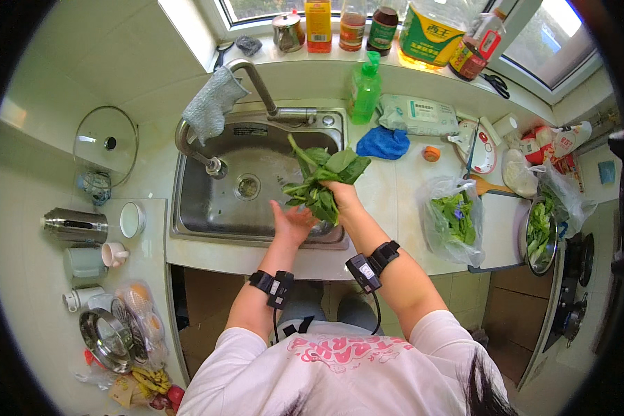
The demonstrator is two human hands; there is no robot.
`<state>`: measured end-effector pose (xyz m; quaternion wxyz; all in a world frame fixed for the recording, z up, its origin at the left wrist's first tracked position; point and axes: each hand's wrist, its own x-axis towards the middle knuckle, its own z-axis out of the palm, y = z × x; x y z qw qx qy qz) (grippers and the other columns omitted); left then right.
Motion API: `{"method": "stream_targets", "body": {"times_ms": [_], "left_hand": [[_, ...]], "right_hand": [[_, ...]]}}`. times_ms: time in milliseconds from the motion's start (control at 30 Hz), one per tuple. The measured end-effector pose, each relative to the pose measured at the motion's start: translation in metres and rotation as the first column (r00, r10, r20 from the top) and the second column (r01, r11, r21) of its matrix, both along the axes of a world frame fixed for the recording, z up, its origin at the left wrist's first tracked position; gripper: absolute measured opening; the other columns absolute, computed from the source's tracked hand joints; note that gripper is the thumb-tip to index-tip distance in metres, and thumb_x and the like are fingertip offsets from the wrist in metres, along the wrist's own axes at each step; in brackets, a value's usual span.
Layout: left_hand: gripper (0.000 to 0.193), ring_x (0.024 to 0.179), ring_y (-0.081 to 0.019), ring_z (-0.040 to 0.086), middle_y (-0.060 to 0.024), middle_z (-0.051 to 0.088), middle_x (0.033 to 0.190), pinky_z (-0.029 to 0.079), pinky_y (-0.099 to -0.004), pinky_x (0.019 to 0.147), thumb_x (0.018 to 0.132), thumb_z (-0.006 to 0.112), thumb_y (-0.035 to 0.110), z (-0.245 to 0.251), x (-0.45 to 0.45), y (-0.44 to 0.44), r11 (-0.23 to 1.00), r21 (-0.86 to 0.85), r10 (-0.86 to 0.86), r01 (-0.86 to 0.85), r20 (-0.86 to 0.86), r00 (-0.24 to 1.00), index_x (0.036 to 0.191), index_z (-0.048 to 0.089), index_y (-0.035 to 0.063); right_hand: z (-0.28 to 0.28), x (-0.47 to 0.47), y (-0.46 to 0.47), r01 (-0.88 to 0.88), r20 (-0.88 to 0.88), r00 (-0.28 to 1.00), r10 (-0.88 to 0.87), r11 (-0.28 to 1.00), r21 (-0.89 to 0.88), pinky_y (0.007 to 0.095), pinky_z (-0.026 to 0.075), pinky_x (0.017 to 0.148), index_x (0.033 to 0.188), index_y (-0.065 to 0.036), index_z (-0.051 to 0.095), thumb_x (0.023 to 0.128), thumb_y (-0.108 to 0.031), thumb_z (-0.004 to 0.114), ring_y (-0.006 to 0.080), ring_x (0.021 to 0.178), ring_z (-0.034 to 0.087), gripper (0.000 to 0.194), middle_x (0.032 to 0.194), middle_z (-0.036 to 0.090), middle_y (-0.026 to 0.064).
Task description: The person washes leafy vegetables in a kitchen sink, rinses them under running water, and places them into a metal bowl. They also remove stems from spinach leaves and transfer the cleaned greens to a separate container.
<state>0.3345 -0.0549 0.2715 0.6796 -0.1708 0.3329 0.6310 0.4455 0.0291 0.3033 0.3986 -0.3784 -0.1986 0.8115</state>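
Observation:
My right hand (341, 196) grips a bunch of leafy greens (325, 174) over the right part of the stainless-steel sink (208, 200). Stems stick out toward the back of the sink, and broad leaves spread to both sides. Just left of the bunch and lower, my left hand (293, 224) has its fingers apart. Its fingertips reach close under the leaves; whether they touch is unclear. The curved faucet (216, 167) hangs over the sink's left side with a grey cloth (216, 106) draped on it. A few green scraps lie in the basin near the drain (248, 187).
On the right counter are a plastic bag of greens (453, 221), a metal bowl of greens (540, 234), a blue cloth (383, 143) and a knife (472, 148). A green soap bottle (365, 91) stands behind the sink. Cups, including a white one (132, 220), sit at left.

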Motion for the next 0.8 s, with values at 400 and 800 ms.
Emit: {"method": "stream_targets", "body": {"times_ms": [400,800], "left_hand": [[0.092,0.125,-0.0294,0.039,-0.0093,0.037,0.140,0.034,-0.0463,0.102,0.073,0.039,0.078,-0.012,-0.061,0.037,0.932,0.282,-0.193,0.229,-0.151,0.970,0.144,0.020,0.0216],[0.056,0.098,-0.0211,0.056,-0.0074,0.057,0.113,0.047,-0.0360,0.082,0.079,0.071,0.030,-0.014,-0.078,0.052,0.838,0.048,-0.492,0.544,-0.364,0.790,0.124,0.044,0.0084]], "right_hand": [[-0.013,-0.051,-0.017,-0.043,0.383,0.923,-0.046,0.975,0.220,0.0351,0.048,0.081,0.112,0.000,0.055,0.076,-0.004,0.065,0.0275,0.095,0.061,0.038,0.108,0.061,0.0126],[-0.021,-0.087,-0.030,-0.473,0.949,0.314,0.024,0.871,0.134,0.0524,0.033,0.099,0.142,-0.009,0.022,0.069,-0.017,0.063,0.0484,0.121,0.033,0.084,0.130,0.036,0.0270]]}}
